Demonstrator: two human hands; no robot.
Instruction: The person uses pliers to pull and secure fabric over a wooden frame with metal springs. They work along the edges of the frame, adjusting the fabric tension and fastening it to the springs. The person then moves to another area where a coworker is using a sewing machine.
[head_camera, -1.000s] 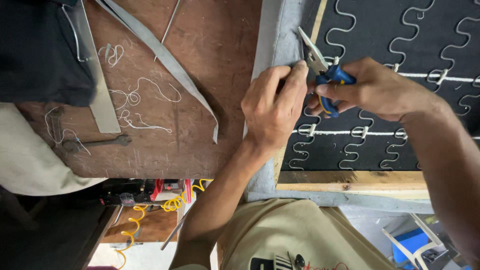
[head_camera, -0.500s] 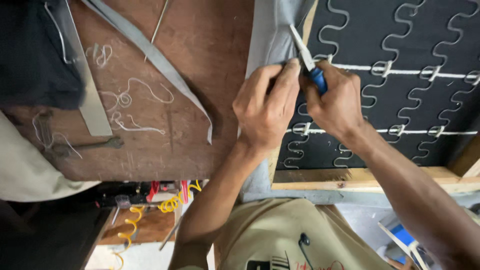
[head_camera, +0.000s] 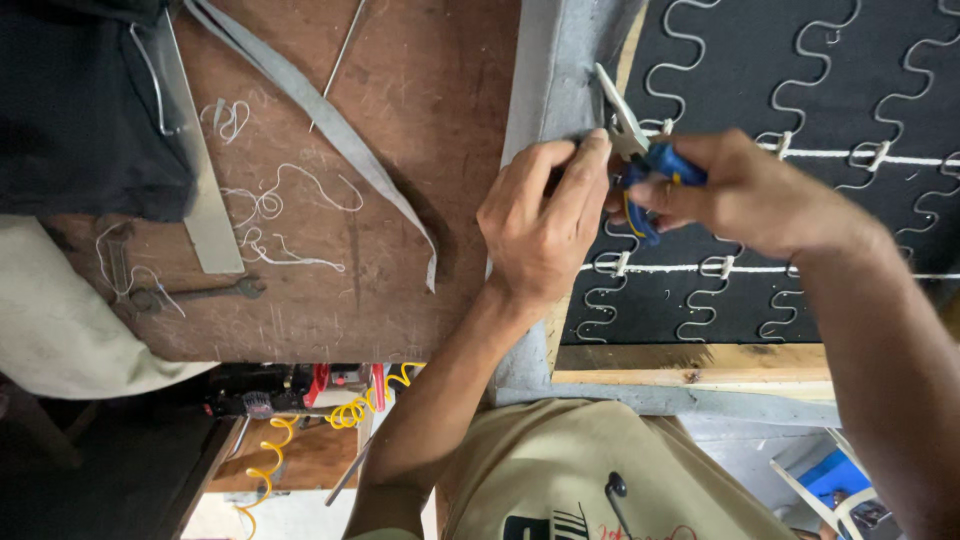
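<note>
While the right hand (head_camera: 745, 195) is closed round the blue grips of the pliers (head_camera: 640, 155), the tool's long axis runs from handles at about 4 o'clock to nose at about 10 o'clock, the metal tip meeting the grey fabric (head_camera: 560, 70) at the frame edge. Whether the nose is biting anything cannot be told.

Left hand (head_camera: 540, 220): curled, fingertips pinching the same fabric fold, touching the pliers' nose from 8 o'clock; the nearer hand to the fold.

Fabric: a strip lying 12 to 6 o'clock along the frame's side.

At 3 o'clock: black webbing with zigzag springs (head_camera: 800, 60).

At 9 o'clock: brown table (head_camera: 420, 120), grey strap (head_camera: 300, 100), white threads (head_camera: 270, 210), spanner (head_camera: 195, 293), well apart from both hands.
</note>
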